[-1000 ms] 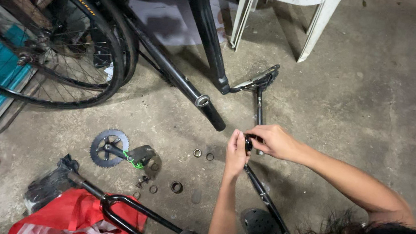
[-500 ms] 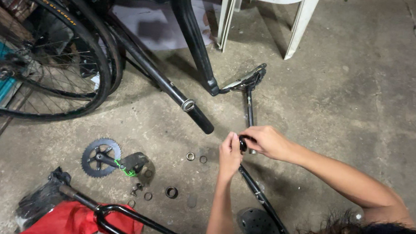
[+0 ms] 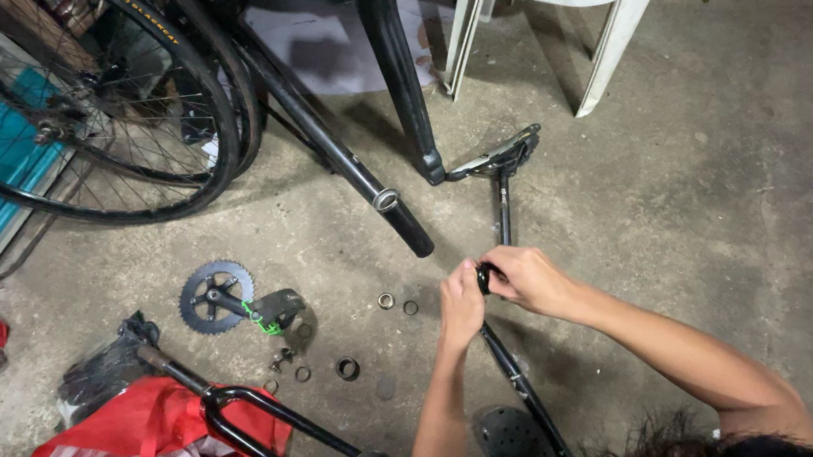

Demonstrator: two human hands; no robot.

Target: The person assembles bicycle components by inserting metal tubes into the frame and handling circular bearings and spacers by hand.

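My left hand (image 3: 461, 307) and my right hand (image 3: 530, 279) meet at the joint where a thin black seat post (image 3: 503, 212) enters a black frame tube (image 3: 521, 381) lying on the concrete floor. My right hand's fingers close on a small black collar (image 3: 483, 277) at that joint. The left hand grips the tube just below it. A black saddle (image 3: 499, 156) sits at the far end of the post, resting on the floor.
Small rings (image 3: 385, 300) and a black cup (image 3: 347, 368) lie left of my hands, near a chainring with crank (image 3: 214, 300). A bicycle wheel (image 3: 143, 107), a black frame tube (image 3: 371, 186), white chair legs (image 3: 603, 50), a red bag (image 3: 144, 426) and a black fork (image 3: 262, 420) surround the spot.
Both hands stay on the same joint of post and tube. The view has drifted, so everything sits slightly further left in the picture.
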